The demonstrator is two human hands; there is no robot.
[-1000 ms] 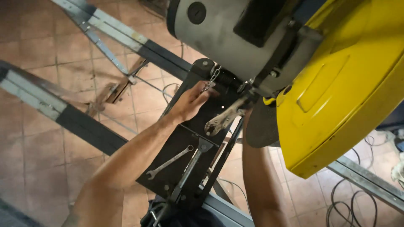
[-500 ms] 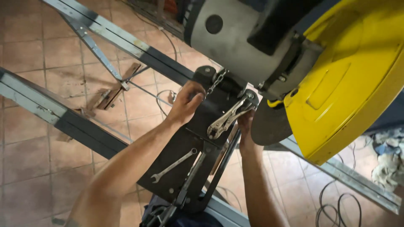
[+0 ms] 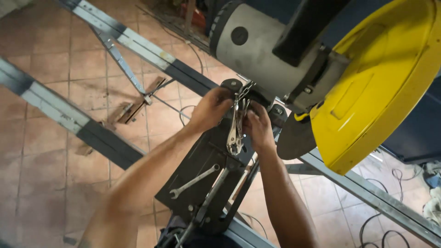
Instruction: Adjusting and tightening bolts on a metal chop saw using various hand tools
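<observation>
I look down on a chop saw with a grey motor housing (image 3: 271, 55), a yellow blade guard (image 3: 381, 87) and a black base plate (image 3: 202, 170). Silver locking pliers (image 3: 236, 131) stand nearly upright at the back of the base, under the motor, with a short chain (image 3: 244, 90) above them. My left hand (image 3: 212, 108) is curled at the top of the pliers and the chain. My right hand (image 3: 258, 126) grips the pliers from the right side. A silver wrench (image 3: 195, 180) lies loose on the base plate, nearer to me.
Long grey and black metal bars (image 3: 92, 128) cross the tiled floor (image 3: 41, 165) diagonally, one under the saw and one further away. Small scrap pieces (image 3: 133, 108) lie between them. Black cables (image 3: 381, 225) coil on the floor at the lower right.
My left hand has slid up from the base plate to the top of the pliers. The pliers have swung from slanted to nearly upright, and my right hand now closes on them.
</observation>
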